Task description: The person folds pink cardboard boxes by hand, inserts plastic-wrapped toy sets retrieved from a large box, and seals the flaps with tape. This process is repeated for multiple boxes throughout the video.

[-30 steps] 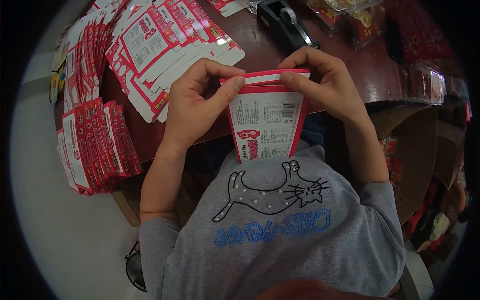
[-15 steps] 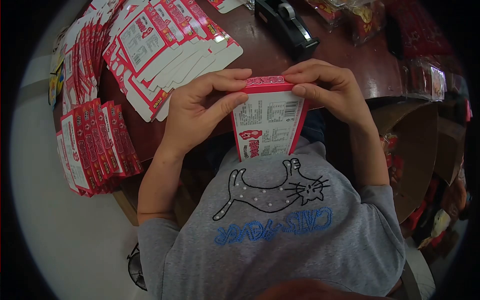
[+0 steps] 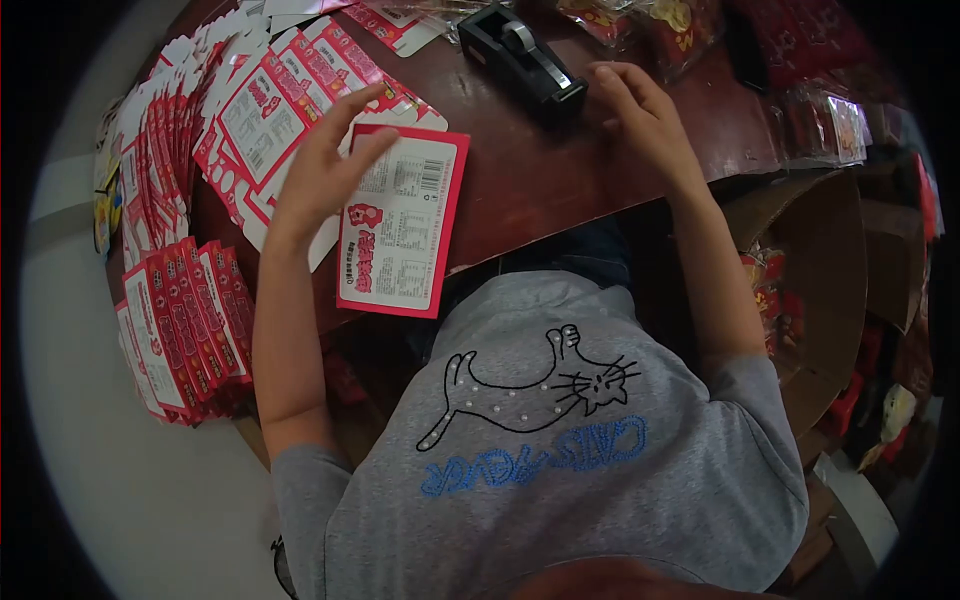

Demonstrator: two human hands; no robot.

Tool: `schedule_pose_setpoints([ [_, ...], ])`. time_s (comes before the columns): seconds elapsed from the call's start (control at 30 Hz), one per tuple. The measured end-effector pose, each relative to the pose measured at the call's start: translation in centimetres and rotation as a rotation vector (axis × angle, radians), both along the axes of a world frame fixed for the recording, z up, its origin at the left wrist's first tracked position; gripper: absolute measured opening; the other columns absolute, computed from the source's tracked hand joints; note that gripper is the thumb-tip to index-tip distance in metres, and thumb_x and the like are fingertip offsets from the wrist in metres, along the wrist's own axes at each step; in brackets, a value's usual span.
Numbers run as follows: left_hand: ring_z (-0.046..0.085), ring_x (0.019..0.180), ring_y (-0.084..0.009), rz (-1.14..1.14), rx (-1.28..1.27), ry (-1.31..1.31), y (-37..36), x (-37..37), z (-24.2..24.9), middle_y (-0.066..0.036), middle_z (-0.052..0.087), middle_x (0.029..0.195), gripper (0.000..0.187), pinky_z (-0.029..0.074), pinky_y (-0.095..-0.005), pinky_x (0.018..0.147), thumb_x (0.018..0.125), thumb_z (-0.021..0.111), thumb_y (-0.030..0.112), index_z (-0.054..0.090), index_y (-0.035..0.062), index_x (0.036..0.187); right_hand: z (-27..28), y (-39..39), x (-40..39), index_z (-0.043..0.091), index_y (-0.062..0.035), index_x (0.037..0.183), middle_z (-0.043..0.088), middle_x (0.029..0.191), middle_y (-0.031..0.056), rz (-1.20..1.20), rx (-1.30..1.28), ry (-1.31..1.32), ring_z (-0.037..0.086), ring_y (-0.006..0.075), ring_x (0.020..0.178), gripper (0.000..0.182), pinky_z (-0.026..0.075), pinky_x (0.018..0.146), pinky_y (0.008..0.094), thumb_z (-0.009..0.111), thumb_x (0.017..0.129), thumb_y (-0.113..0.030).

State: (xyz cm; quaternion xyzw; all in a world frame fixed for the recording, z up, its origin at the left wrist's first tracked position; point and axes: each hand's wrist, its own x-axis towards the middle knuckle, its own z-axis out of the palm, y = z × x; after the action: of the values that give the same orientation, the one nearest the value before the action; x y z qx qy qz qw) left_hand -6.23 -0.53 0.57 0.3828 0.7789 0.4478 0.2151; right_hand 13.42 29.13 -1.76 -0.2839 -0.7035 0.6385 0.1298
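Note:
A red-and-white printed carton box [image 3: 405, 225] stands tilted at the table's front edge, its white text panel turned up. My left hand [image 3: 325, 170] grips it by the upper left corner, with the thumb over the printed face and the fingers at the far side. My right hand [image 3: 645, 120] is off the box and holds nothing, fingers extended and apart. It hovers just right of a black tape dispenser [image 3: 525, 65] with a roll of tape in it.
Flat unfolded cartons [image 3: 265, 120] lie in a fanned pile at the left. Below them is a stack of red cartons [image 3: 185, 330]. Clear plastic packets [image 3: 680, 35] lie at the back right. An open cardboard box [image 3: 820, 280] with red packets inside stands at the right.
The box has moved left and down, in my left hand alone. My right hand has let go of its top edge and moved up beside the tape dispenser.

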Motion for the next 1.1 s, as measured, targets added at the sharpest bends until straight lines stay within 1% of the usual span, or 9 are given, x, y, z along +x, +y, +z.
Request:
schedule_pose_setpoints([
  [0.07,0.027,0.148,-0.0394,0.020,-0.382,0.383,1.7,2.9,-0.3,-0.018,0.032,0.160,0.081,0.026,-0.0516,0.120,0.077,0.083,0.045,0.051,0.0133,0.144,-1.0,-0.5,-1.4,0.064,-0.0060,0.122,0.067,0.101,0.0038,0.016,0.020,0.005,0.061,0.0106,0.092,0.036,0.049,0.077,0.0260,0.067,0.097,-0.032],
  [0.17,0.021,0.146,-0.0495,0.011,-0.600,0.607,2.5,6.3,-1.9,-0.020,0.032,0.158,0.082,0.034,-0.0600,0.110,0.065,0.086,0.048,0.058,0.0146,0.135,-1.1,-0.9,-1.9,0.068,-0.0056,0.112,0.067,0.102,0.0032,0.054,-0.028,0.049,0.061,0.0101,0.092,0.029,0.048,0.078,0.0256,0.069,0.095,-0.029],
  [0.3,0.020,0.145,-0.0496,0.005,-0.512,0.551,2.0,6.1,-1.6,-0.021,0.032,0.156,0.073,0.034,-0.0610,0.108,0.063,0.084,0.040,0.060,0.0135,0.126,-1.7,-1.1,-1.2,0.072,-0.0042,0.099,0.061,0.128,0.0091,0.103,0.064,0.340,0.060,0.0151,0.112,0.021,0.047,0.092,0.0298,0.074,0.091,-0.024],
  [0.43,0.023,0.143,-0.0499,-0.173,-0.109,0.519,2.2,7.3,-2.8,-0.019,0.023,0.162,0.064,0.029,-0.0640,0.111,0.064,0.082,0.037,0.062,0.0135,0.120,-3.6,-1.1,0.3,0.072,-0.0030,0.096,0.053,0.141,0.0119,0.071,-0.083,0.313,0.055,0.0185,0.123,0.018,0.044,0.100,0.0325,0.075,0.090,-0.020],
  [0.5,0.024,0.143,-0.0502,-0.173,0.067,0.372,2.2,7.6,-3.2,-0.018,0.020,0.163,0.063,0.027,-0.0650,0.113,0.064,0.083,0.038,0.063,0.0131,0.119,-4.5,-1.3,0.8,0.072,-0.0030,0.096,0.057,0.136,0.0104,0.015,0.168,0.257,0.058,0.0167,0.119,0.017,0.047,0.095,0.0319,0.074,0.091,-0.019],
  [0.6,0.026,0.143,-0.0487,-0.157,-0.245,0.616,0.7,7.9,-1.9,-0.018,0.018,0.165,0.067,0.025,-0.0658,0.114,0.065,0.083,0.038,0.063,0.0180,0.126,-4.6,-1.0,1.8,0.071,-0.0019,0.100,0.066,0.122,0.0071,-0.093,0.458,0.154,0.062,0.0137,0.109,0.015,0.050,0.088,0.0291,0.070,0.093,-0.015],
  [0.77,0.031,0.142,-0.0409,-0.448,-0.334,0.617,-2.2,7.8,-1.0,-0.016,0.020,0.164,0.087,0.029,-0.0610,0.111,0.060,0.085,0.038,0.056,0.0365,0.142,-0.1,-3.8,3.1,0.070,-0.0033,0.109,0.071,0.097,0.0049,0.204,0.125,0.122,0.067,0.0145,0.086,0.017,0.053,0.076,0.0278,0.067,0.093,-0.009],
  [0.9,0.033,0.139,-0.0392,-0.490,-0.328,0.605,-2.3,7.8,-1.2,-0.015,0.022,0.163,0.088,0.032,-0.0568,0.108,0.057,0.086,0.036,0.057,0.0363,0.140,0.4,-6.7,1.2,0.060,-0.0019,0.125,0.069,0.092,0.0088,0.724,0.237,0.067,0.068,0.0148,0.081,0.029,0.054,0.072,0.0307,0.060,0.096,-0.004],
  [1.1,0.036,0.137,-0.0372,-0.420,-0.249,0.617,-2.4,7.8,-1.6,-0.013,0.024,0.162,0.091,0.034,-0.0531,0.107,0.052,0.089,0.035,0.059,0.0333,0.138,-2.2,-8.1,-0.6,0.049,-0.0065,0.128,0.068,0.085,0.0098,0.766,0.314,0.063,0.069,0.0242,0.078,0.035,0.053,0.070,0.0372,0.061,0.095,-0.007],
])
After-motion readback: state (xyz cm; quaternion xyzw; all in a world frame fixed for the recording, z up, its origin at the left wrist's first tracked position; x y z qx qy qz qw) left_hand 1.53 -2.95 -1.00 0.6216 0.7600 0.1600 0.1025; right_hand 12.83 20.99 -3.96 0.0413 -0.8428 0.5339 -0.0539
